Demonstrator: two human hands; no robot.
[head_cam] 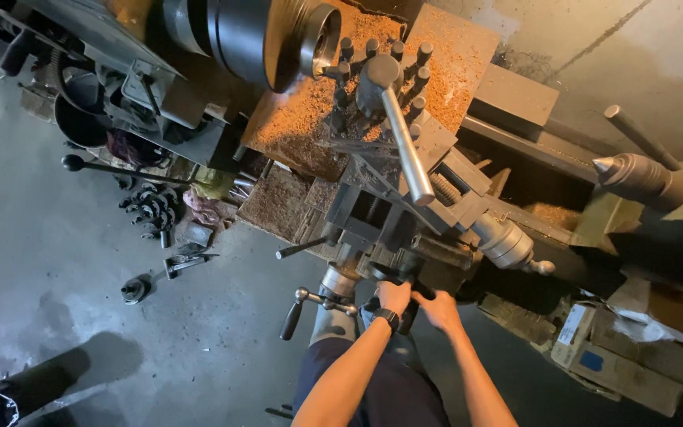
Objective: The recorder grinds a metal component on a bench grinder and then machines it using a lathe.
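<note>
Lower centre: left hand (393,296) and right hand (439,308), both grips clenched on black handwheel (397,274) of lathe carriage (373,221). Long steel lever (406,146) juts above; cardboard boxes (618,356) lower right.

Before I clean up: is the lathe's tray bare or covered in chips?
Covered. Orange-brown chips blanket the tray around the tool post, right beside the chuck.

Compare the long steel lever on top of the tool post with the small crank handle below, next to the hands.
The long lever is straight, thick and bright; the crank handle is short, bent, with a dark grip. The lever stands free; the crank lies beside the left hand. Both are untouched metal handles.
</note>
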